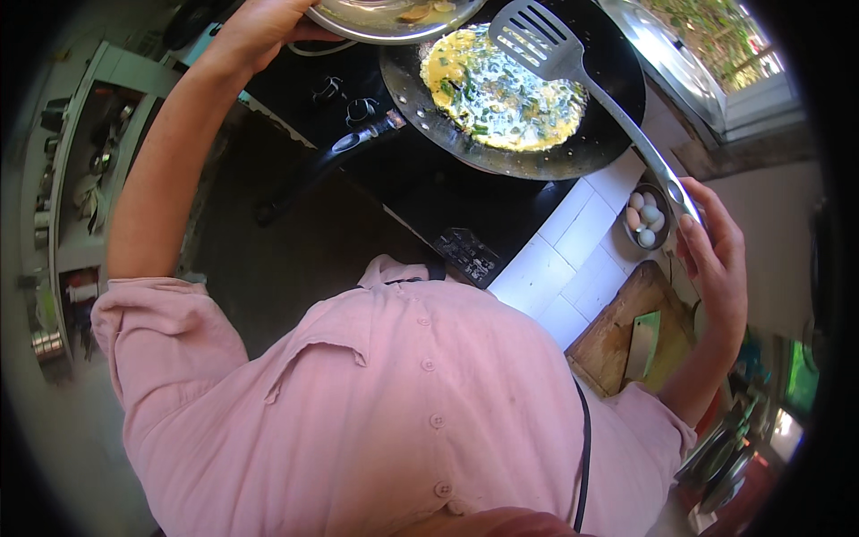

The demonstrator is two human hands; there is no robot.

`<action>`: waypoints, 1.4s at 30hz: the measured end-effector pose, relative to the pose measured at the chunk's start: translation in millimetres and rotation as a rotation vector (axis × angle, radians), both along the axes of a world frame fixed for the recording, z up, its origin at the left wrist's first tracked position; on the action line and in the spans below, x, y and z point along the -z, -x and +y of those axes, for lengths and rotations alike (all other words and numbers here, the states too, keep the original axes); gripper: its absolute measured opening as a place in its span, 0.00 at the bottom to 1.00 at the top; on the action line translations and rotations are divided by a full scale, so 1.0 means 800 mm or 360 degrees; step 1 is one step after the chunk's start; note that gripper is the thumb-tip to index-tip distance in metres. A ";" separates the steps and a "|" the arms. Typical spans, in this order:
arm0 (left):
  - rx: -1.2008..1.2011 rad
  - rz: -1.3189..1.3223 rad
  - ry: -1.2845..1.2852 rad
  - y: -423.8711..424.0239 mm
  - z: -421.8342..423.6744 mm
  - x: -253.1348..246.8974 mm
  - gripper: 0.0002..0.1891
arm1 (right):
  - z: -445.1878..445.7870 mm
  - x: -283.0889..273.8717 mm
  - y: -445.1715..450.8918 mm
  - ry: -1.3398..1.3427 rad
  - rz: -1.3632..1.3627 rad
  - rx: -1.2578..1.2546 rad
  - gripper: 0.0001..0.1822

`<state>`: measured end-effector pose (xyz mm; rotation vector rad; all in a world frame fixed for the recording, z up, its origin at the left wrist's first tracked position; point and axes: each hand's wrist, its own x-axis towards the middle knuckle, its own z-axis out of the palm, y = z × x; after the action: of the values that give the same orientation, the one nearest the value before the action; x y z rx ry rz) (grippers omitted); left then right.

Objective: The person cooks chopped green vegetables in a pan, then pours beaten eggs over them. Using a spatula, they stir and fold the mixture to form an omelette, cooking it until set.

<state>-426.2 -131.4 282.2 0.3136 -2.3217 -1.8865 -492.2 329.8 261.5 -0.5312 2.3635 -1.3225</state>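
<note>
My left hand (278,27) grips the rim of a shiny metal bowl (359,30), partly cut off by the top of the picture. Some yellow-brown pieces of food (426,11) lie in it. A slotted metal turner (621,107) is held by its handle in my right hand (718,248). Its slotted head hangs over the far right part of an egg omelette (503,101) flecked with chopped greens. Whether the head touches the egg I cannot tell. The omelette lies in a dark frying pan (456,158), whose black handle (329,158) points towards the lower left.
The pan stands on a black cooktop (416,194). Right of it, a small bowl (661,238) holds several eggs (649,213) on white tiles (560,245). A cleaver (643,346) lies on a wooden cutting board (607,349) near my right forearm. A window (711,40) is at upper right.
</note>
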 end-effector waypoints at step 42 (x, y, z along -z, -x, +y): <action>-0.0617 -0.0063 -0.0180 -0.141 0.051 -0.007 0.13 | 0.021 0.007 0.085 0.0093 0.0409 -0.0206 0.23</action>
<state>-313.1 -90.5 287.6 0.7585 -1.9962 -1.8271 -559.8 347.0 255.6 -0.9052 2.4471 -1.3365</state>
